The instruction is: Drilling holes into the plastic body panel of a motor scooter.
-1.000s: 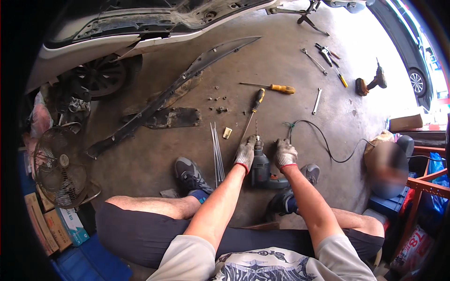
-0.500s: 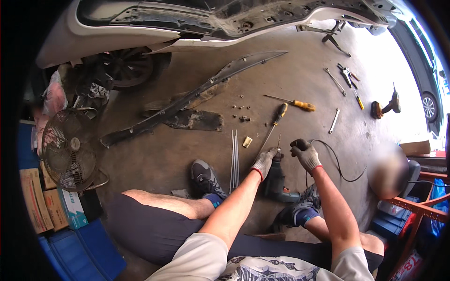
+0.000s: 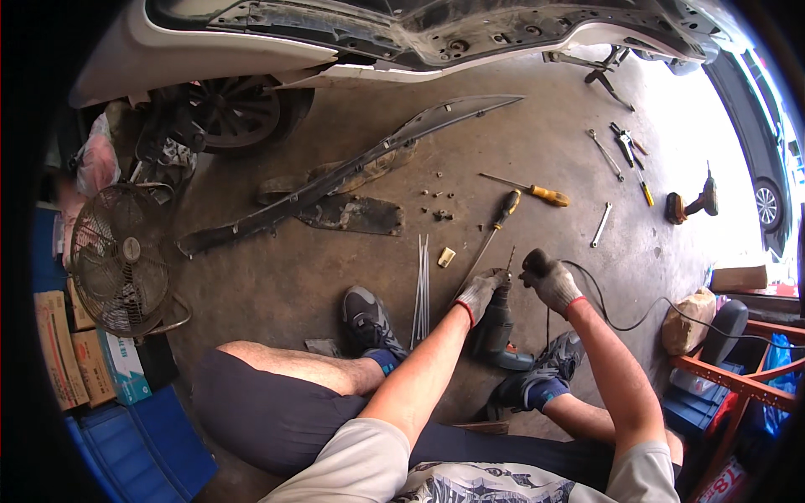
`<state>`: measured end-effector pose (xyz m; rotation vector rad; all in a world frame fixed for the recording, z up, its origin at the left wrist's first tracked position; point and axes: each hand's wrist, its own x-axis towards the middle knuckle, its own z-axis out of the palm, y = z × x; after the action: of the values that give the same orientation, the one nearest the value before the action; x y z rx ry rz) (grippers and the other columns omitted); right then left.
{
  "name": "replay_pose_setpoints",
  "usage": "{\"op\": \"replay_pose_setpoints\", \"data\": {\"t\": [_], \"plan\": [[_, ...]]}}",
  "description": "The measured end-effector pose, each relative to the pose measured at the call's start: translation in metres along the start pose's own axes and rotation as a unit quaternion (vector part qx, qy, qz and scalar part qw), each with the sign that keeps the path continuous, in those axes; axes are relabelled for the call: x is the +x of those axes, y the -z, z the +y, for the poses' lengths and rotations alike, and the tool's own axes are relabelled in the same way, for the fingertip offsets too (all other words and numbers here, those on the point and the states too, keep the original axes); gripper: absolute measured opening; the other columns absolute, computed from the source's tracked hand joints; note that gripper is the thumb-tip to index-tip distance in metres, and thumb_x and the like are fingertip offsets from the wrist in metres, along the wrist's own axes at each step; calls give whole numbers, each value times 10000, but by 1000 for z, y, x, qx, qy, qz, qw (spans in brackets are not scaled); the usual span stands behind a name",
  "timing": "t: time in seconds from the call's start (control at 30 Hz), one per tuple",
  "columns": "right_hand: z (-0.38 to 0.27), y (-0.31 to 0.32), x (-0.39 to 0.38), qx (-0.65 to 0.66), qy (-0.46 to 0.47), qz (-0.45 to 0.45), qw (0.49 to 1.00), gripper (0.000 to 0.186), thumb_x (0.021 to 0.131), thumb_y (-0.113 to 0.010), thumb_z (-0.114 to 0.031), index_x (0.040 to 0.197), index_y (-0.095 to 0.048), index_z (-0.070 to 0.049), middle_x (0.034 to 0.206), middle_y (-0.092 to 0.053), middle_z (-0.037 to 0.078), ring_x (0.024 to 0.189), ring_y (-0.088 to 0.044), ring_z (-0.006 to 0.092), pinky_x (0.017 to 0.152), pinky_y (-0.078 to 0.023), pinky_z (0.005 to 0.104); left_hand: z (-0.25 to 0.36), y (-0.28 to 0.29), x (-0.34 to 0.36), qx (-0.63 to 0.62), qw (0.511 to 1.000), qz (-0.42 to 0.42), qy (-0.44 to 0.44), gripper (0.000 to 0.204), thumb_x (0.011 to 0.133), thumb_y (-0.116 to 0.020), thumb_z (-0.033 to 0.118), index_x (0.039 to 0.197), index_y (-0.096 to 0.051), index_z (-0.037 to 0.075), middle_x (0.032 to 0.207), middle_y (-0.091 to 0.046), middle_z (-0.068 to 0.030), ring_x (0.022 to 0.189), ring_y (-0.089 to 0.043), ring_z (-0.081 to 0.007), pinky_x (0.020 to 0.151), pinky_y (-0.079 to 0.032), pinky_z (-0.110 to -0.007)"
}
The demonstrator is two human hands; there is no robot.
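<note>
A corded drill [image 3: 495,323] with a dark green body rests upright between my feet, its thin bit [image 3: 511,260] pointing away from me. Wearing a grey-white glove, my left hand [image 3: 481,289] is closed around the drill's chuck end. Just right of the chuck is my gloved right hand [image 3: 550,281], its dark-coated fingers curled together; whatever they hold is hidden. Beyond my left hand lies a screwdriver [image 3: 507,208] with a yellow-and-black handle, its shaft reaching toward that hand. A second, yellow-handled screwdriver [image 3: 548,196] lies farther off.
Pale thin rods [image 3: 421,289] and small fasteners [image 3: 442,215] lie on the floor. A long dark trim strip [image 3: 335,186] stretches below the raised car [image 3: 360,71]. Wrenches, pliers [image 3: 625,144] and a cordless drill [image 3: 696,201] lie right. A fan [image 3: 126,251] stands left; a cable [image 3: 637,325] runs right.
My right hand has turned slightly, its dark fingertips rising beside the chuck. The drill's bit end has shifted slightly right, with my left hand still on it. The whole view has shifted a little.
</note>
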<state>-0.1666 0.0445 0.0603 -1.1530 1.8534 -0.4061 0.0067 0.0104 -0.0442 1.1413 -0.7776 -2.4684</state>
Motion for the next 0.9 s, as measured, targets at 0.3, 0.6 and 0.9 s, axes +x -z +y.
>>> {"op": "replay_pose_setpoints", "data": {"t": [0.3,0.6,0.9], "plan": [[-16,-8,-7,-191,35,40,980,254,899,-646,-271,1061,-589,-83,984,-686,185,974,-647,388,775,-511,474,-9,11,4,19,999,31,16,282,999,-472,226,1092,-694,80,900,-642,22,816,-555,-85,790,-447,-246],[-20,-13,-3,-311,48,-15,949,153,873,-603,-142,1009,-657,-97,1095,-641,136,1013,-642,349,806,-538,436,-1,0,2,17,999,23,36,292,1011,-462,253,1043,-689,73,913,-663,6,850,-579,-95,817,-449,-257],[-4,-17,-4,-329,104,-7,939,170,864,-562,-97,1010,-647,-94,1118,-631,140,973,-659,344,780,-553,436,-3,-1,5,55,998,15,11,294,1014,-460,256,1056,-694,83,951,-668,23,875,-574,-86,834,-443,-249]]}}
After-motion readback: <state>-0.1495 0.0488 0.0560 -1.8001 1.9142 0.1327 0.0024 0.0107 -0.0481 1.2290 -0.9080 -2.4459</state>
